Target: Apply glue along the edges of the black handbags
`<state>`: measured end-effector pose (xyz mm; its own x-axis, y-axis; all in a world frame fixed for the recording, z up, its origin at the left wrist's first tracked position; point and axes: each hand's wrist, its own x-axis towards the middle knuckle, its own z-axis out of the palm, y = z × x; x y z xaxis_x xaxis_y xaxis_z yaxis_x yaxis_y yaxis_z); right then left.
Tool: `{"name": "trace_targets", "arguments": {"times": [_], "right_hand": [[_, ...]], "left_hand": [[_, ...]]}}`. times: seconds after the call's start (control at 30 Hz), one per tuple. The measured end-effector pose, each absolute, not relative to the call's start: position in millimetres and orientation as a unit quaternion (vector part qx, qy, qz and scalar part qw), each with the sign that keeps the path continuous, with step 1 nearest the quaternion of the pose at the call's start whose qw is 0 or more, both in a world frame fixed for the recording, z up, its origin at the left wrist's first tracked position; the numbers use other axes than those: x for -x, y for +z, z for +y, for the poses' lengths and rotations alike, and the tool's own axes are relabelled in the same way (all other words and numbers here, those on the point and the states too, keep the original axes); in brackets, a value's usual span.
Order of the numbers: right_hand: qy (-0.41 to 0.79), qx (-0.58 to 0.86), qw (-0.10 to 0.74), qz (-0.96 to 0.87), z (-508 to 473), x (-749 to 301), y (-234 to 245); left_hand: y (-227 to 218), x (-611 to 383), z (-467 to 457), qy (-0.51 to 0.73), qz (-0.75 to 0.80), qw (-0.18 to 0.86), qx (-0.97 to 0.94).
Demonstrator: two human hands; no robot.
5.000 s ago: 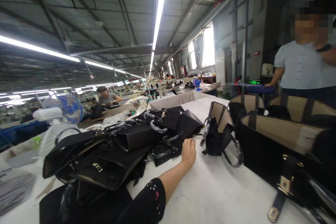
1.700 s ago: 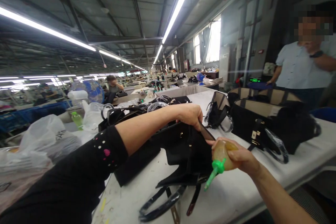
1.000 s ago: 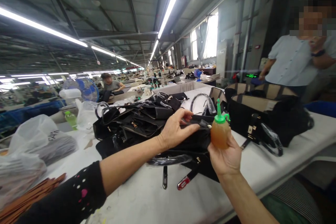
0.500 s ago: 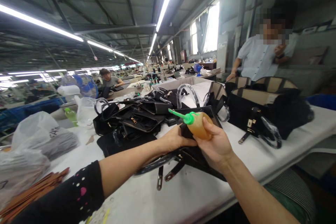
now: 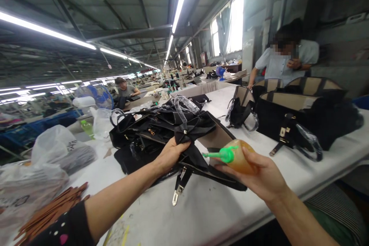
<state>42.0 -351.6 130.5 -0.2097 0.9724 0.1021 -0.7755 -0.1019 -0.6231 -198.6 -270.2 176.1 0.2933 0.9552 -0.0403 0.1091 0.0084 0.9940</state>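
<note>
My right hand [image 5: 263, 177] is wrapped round a squeeze bottle [image 5: 240, 161] of amber liquid with a green cap and long green nozzle. The bottle is tilted on its side, its nozzle pointing left over a black handbag [image 5: 198, 157]. Fingers of my left hand [image 5: 170, 155] pinch the black material of this bag near its handle. The bag lies open towards me, showing a beige lining. Below my left hand, straps with metal end pieces [image 5: 175, 198] hang onto the table. Whether the nozzle touches the bag, I cannot tell.
Several black bags [image 5: 129, 138] are heaped beyond my left hand. Other black handbags [image 5: 288, 119] stand upright at right, near a person in a light shirt [image 5: 308, 54]. Plastic bags [image 5: 52, 146] and brown strips [image 5: 52, 211] lie at left on the white table [image 5: 213, 211].
The bottle and my right hand have moved right and down. My left hand has shifted left, and the bag now gapes wider, showing its lining. The standing person has bent lower.
</note>
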Motion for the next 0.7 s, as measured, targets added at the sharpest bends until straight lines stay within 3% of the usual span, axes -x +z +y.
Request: {"name": "trace_targets", "arguments": {"times": [0.13,0.37,0.7], "right_hand": [[0.761,0.149,0.579,-0.251,-353,-21,116],[0.729,0.031,0.643,-0.235,-340,-1,134],[0.665,0.063,0.686,-0.29,-327,-14,153]], "left_hand": [[180,186,-265,0.414,0.447,0.466,-0.642],[182,170,-256,0.369,0.442,0.343,-0.742],[167,172,-243,0.411,0.328,0.441,-0.727]]}}
